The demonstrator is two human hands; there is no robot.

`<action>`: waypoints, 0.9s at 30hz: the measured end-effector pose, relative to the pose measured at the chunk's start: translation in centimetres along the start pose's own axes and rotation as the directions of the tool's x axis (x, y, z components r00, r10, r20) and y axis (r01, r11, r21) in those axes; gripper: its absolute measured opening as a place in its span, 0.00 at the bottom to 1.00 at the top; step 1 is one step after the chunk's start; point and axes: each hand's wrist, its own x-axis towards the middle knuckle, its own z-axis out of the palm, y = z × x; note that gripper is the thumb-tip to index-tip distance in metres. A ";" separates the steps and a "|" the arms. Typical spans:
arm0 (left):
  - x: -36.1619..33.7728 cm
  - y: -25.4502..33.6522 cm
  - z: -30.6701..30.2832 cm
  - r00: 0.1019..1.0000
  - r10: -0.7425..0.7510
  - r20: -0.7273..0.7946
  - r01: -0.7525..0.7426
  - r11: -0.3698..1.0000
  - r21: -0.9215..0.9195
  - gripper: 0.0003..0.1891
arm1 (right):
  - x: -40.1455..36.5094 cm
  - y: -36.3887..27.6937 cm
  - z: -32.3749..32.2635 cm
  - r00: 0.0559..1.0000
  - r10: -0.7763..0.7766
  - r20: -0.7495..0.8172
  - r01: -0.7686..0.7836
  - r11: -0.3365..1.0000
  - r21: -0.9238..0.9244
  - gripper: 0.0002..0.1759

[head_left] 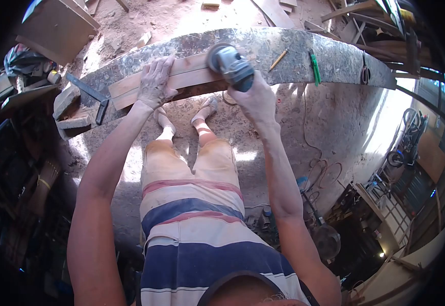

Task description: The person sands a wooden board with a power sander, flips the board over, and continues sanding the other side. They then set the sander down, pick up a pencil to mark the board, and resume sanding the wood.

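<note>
1. Far left, I note a dark, angular metal square (pixel 91 94) on the scuffed bench (pixel 288 41).
2. Left hand (pixel 154 84), dusty, lies open, fingers spread across the pale, straight-edged wood strips (pixel 189 72), laid along the bench.
3. Round-disc grinder (pixel 234 66) over their right end; right hand (pixel 254 99) wraps its body.
4. Slim yellow pencil (pixel 279 59) beyond.

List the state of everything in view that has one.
Left hand: open, resting on boards
Right hand: closed on grinder
Grinder: held over boards; on/off unclear
Boards: side by side
Pencil: lying on bench
Square: lying beside boards
</note>
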 end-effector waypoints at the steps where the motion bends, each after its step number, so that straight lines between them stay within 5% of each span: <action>1: 0.1 0.1 0.0 1.000 0.000 0.009 0.000 1.000 -0.001 0.59 | -0.2 -0.5 0.1 0.999 -0.045 0.012 0.046 0.999 -0.025 0.35; 11: -0.2 -0.5 0.5 1.000 -0.004 0.030 0.004 1.000 0.019 0.62 | 1.5 1.3 -2.1 0.992 0.088 -0.090 -0.099 0.988 -0.120 0.36; 27: -0.2 -0.4 0.4 0.999 -0.005 0.032 0.005 1.000 0.014 0.62 | 1.9 1.7 -1.8 0.997 0.042 -0.065 -0.048 0.995 -0.093 0.37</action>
